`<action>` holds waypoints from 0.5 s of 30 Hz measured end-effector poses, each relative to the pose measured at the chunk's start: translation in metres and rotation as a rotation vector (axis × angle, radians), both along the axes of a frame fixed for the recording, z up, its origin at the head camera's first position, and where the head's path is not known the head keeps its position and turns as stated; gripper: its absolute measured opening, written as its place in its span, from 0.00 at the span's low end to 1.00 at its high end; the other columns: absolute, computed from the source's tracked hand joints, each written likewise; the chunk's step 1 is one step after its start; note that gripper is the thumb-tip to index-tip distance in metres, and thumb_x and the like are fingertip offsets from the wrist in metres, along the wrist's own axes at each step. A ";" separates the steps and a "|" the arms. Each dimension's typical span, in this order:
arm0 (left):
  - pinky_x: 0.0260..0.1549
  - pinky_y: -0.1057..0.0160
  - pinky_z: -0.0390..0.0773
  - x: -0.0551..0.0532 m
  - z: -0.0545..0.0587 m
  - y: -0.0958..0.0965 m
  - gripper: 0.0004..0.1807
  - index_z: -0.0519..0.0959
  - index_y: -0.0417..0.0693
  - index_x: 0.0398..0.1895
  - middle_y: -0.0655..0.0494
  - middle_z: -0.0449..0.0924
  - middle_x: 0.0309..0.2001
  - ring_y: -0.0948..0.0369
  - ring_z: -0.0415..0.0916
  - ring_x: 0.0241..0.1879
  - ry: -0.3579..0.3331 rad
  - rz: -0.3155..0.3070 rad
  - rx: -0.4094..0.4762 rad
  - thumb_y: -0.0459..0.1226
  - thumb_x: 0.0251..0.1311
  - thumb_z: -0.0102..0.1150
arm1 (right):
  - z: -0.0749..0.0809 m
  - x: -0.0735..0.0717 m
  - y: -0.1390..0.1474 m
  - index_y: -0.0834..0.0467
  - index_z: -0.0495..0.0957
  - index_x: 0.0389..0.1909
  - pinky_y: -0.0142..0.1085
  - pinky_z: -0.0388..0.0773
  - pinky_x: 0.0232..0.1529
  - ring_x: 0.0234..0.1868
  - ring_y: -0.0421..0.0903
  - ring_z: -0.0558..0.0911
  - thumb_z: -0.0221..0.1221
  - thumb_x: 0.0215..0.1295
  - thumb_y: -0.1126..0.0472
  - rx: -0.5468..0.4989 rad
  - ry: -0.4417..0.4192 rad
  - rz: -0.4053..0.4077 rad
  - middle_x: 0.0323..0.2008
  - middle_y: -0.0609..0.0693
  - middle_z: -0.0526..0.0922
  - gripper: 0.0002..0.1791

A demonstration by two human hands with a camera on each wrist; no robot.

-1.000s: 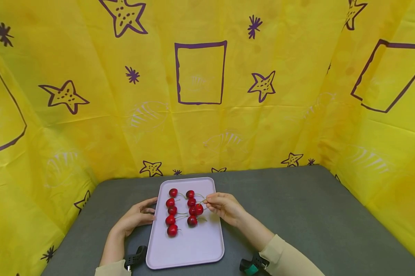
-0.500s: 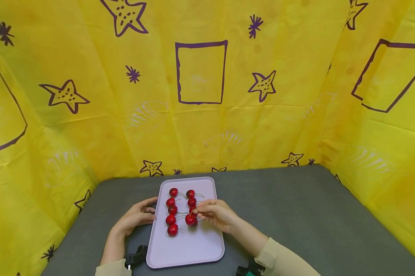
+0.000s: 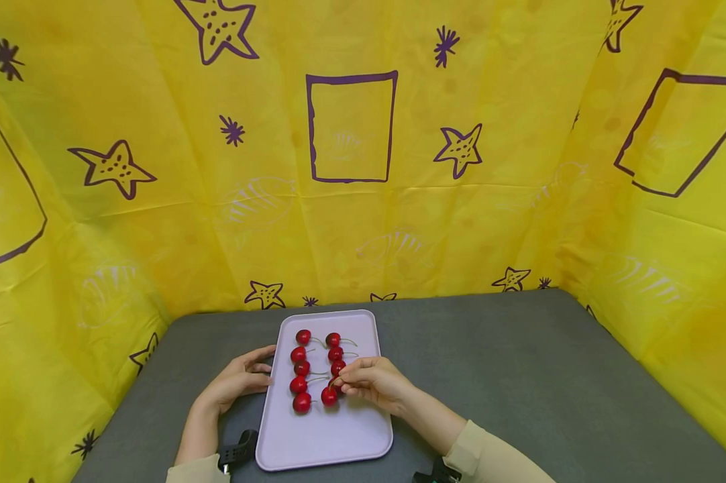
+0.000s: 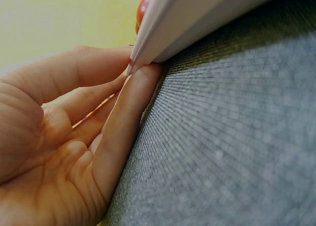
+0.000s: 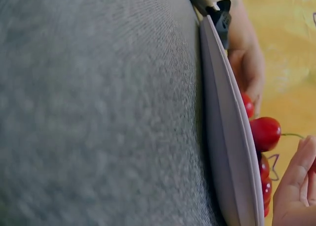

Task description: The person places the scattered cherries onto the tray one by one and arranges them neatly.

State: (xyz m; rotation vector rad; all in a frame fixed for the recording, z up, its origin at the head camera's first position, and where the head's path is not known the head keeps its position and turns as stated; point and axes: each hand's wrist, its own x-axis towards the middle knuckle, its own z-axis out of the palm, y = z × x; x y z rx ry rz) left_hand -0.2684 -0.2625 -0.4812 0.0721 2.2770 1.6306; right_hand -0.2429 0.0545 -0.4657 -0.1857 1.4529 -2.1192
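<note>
A pale lilac tray (image 3: 327, 443) lies on the table, bearing cherries in two columns. My right hand (image 3: 378, 386) pinches the stem of a cherry (image 3: 329, 396) between thumb and fingertips at the near end of the right column. In the right wrist view this cherry (image 5: 266, 133) hangs over the tray rim, its stem running to the fingertips (image 5: 305, 152); whether it touches the tray I cannot tell. Part of another cherry (image 3: 341, 386) is hidden behind the hand. At the tray's left edge, my left hand (image 3: 236, 382) rests with extended fingers (image 4: 131, 92) touching the rim.
The left column holds several cherries (image 3: 301, 368), stems pointing right. Farther up the right column lie others (image 3: 333, 340). Dark grey cloth covers the table (image 3: 490, 376). A yellow patterned curtain (image 3: 351, 235) encloses the back and sides. Each wrist wears a black strap (image 3: 239, 451).
My right hand has carried the cherry by its stem toward the near side and slightly left, past the right column's other cherries. The left hand and the tray have stayed put.
</note>
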 end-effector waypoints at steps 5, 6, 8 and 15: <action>0.47 0.61 0.85 0.000 0.000 0.000 0.43 0.58 0.39 0.75 0.43 0.75 0.50 0.59 0.77 0.44 0.001 0.004 -0.007 0.35 0.56 0.65 | 0.000 -0.001 0.003 0.68 0.81 0.39 0.25 0.84 0.33 0.28 0.36 0.86 0.59 0.62 0.71 0.042 0.021 -0.020 0.27 0.48 0.88 0.06; 0.48 0.61 0.85 0.000 0.000 0.000 0.43 0.58 0.40 0.75 0.42 0.75 0.51 0.59 0.77 0.44 0.001 0.002 -0.008 0.35 0.56 0.65 | 0.000 -0.001 0.004 0.69 0.81 0.39 0.25 0.84 0.33 0.28 0.36 0.86 0.60 0.62 0.71 0.055 0.025 -0.024 0.27 0.48 0.88 0.07; 0.48 0.61 0.85 0.000 0.000 0.000 0.43 0.58 0.40 0.75 0.42 0.75 0.51 0.59 0.77 0.45 0.000 0.000 -0.007 0.35 0.56 0.66 | 0.001 0.000 0.005 0.70 0.81 0.40 0.26 0.84 0.33 0.28 0.37 0.86 0.60 0.62 0.70 0.078 0.033 -0.033 0.27 0.48 0.87 0.08; 0.47 0.62 0.85 -0.002 -0.002 -0.001 0.43 0.57 0.40 0.75 0.42 0.75 0.52 0.59 0.77 0.45 -0.002 -0.013 0.009 0.35 0.57 0.65 | 0.001 0.002 0.007 0.72 0.80 0.41 0.26 0.85 0.34 0.28 0.37 0.86 0.60 0.61 0.70 0.081 0.037 -0.024 0.27 0.48 0.88 0.10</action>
